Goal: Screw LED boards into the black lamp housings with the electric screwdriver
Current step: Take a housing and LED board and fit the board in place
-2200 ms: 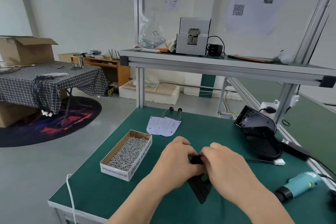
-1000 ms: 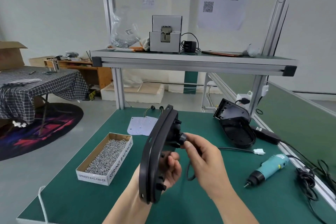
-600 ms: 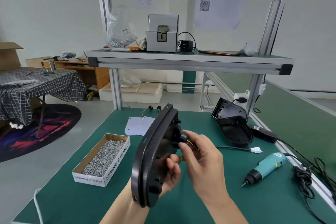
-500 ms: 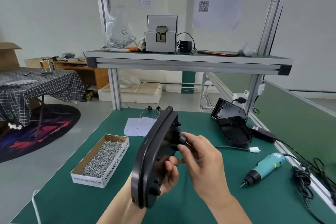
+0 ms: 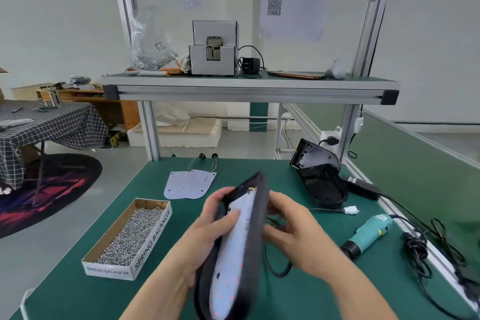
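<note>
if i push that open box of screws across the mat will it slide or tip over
Probably slides rather than tips: the box is low and long, flat on the green mat. Likely heavy for its size, being well filled with metal screws. With no lid and thin cardboard walls, a jerky push could spill some.

white walls (image 5: 65, 21), grey floor (image 5: 52, 247), checked-cloth table (image 5: 52, 122) on a dark, perhaps oval rug (image 5: 57, 189), aluminium-framed shelf (image 5: 246, 91)

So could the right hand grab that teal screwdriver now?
Probably, once it lets go: the right hand holds the lamp housing, but the screwdriver lies on its right with only bare mat between.
</note>
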### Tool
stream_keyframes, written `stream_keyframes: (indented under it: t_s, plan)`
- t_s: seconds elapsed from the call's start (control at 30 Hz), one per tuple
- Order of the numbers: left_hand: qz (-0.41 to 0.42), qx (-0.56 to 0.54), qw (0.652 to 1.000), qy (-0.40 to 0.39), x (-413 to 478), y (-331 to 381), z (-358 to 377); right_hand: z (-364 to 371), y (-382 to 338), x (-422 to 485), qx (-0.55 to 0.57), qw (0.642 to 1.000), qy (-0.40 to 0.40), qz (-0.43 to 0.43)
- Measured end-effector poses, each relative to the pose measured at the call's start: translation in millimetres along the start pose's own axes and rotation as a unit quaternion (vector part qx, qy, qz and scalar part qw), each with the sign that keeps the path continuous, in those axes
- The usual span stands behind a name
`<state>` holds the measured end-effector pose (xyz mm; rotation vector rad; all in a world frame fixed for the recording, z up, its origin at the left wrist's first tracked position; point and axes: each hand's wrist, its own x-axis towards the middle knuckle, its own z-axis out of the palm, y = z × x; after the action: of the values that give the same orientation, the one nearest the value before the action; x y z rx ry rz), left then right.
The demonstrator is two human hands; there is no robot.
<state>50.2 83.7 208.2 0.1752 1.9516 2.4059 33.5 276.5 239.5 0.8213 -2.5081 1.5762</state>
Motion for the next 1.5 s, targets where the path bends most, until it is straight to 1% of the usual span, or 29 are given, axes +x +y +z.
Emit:
stream_keyframes:
  t_s: [0.03, 0.07, 0.1, 0.13, 0.17, 0.2, 0.23, 0.27, 0.33, 0.43, 0.5, 0.6, 0.77, 0.83, 0.93, 0.97, 1.03, 1.1, 1.13, 1.17, 1.23, 1.3, 1.33, 1.43, 1.5]
  plan:
    - [0.03, 0.03, 0.999, 0.01, 2, 2, -1, -8, -1, 0, 0.025, 0.999, 0.034, 0.01]
    - [0.066, 0.073, 0.995, 0.032, 2, 5, 0, -18, -1, -3, 0.067, 0.993, 0.088, 0.033]
    - [0.102, 0.114, 0.987, 0.045, 3, 9, 1, -27, -6, -1, 0.124, 0.983, 0.114, 0.07]
    - [0.136, 0.143, 0.979, 0.05, 4, 11, 1, -32, -10, 0, 0.179, 0.974, 0.085, 0.113]
    - [0.16, 0.157, 0.973, 0.049, 3, 12, 2, -34, -15, 0, 0.213, 0.965, 0.018, 0.153]
    - [0.171, 0.172, 0.969, 0.045, 3, 12, 3, -34, -18, 1, 0.211, 0.959, -0.049, 0.184]
    - [0.184, 0.193, 0.963, 0.039, 1, 12, 4, -32, -18, 1, 0.194, 0.958, -0.09, 0.192]
    - [0.193, 0.218, 0.956, 0.037, 0, 12, 7, -30, -17, -1, 0.192, 0.96, -0.1, 0.177]
    - [0.198, 0.246, 0.948, 0.03, -2, 9, 11, -30, -13, -5, 0.214, 0.963, -0.094, 0.136]
    - [0.212, 0.239, 0.948, 0.01, -5, 2, 13, -34, -6, -9, 0.233, 0.96, -0.104, 0.113]
    - [0.226, 0.236, 0.945, -0.002, -6, 2, 13, -32, -8, -10, 0.196, 0.971, -0.1, 0.089]
    - [0.237, 0.242, 0.941, -0.001, -5, 3, 12, -28, -9, -12, 0.128, 0.988, -0.077, 0.048]
    - [0.245, 0.234, 0.941, 0.003, -6, 1, 13, -25, -6, -14, 0.11, 0.992, -0.056, 0.025]
    - [0.236, 0.233, 0.943, 0.003, -5, -2, 13, -25, -6, -13, 0.094, 0.994, -0.057, 0.023]
    - [0.198, 0.217, 0.956, 0.006, 1, -10, 12, -27, 3, -7, 0.062, 0.994, -0.073, 0.042]
    - [0.182, 0.206, 0.961, 0.01, 4, -13, 12, -28, 7, -4, 0.076, 0.992, -0.079, 0.062]
    - [0.14, 0.167, 0.976, 0.026, 10, -22, 14, -24, 16, 1, 0.156, 0.979, -0.072, 0.112]
    - [0.082, 0.105, 0.99, 0.041, 18, -30, 18, -15, 28, 3, 0.224, 0.963, -0.023, 0.146]
    - [0.057, 0.088, 0.993, 0.056, 22, -35, 20, -9, 35, 0, 0.223, 0.961, 0.012, 0.16]
    - [0.036, 0.08, 0.993, 0.079, 27, -39, 21, -3, 46, -3, 0.189, 0.966, 0.049, 0.169]
    - [-0.006, 0.059, 0.99, 0.128, 36, -48, 21, 10, 68, -14, 0.054, 0.979, 0.099, 0.172]
    - [-0.041, 0.027, 0.986, 0.158, 46, -53, 21, 26, 88, -26, -0.055, 0.977, 0.101, 0.177]
    - [-0.055, 0.021, 0.984, 0.167, 50, -56, 21, 32, 97, -30, -0.076, 0.976, 0.101, 0.178]
    - [-0.083, 0.044, 0.978, 0.185, 62, -66, 21, 41, 121, -34, -0.084, 0.979, 0.109, 0.148]
    - [-0.106, 0.072, 0.974, 0.186, 67, -74, 18, 38, 133, -29, -0.099, 0.98, 0.091, 0.143]
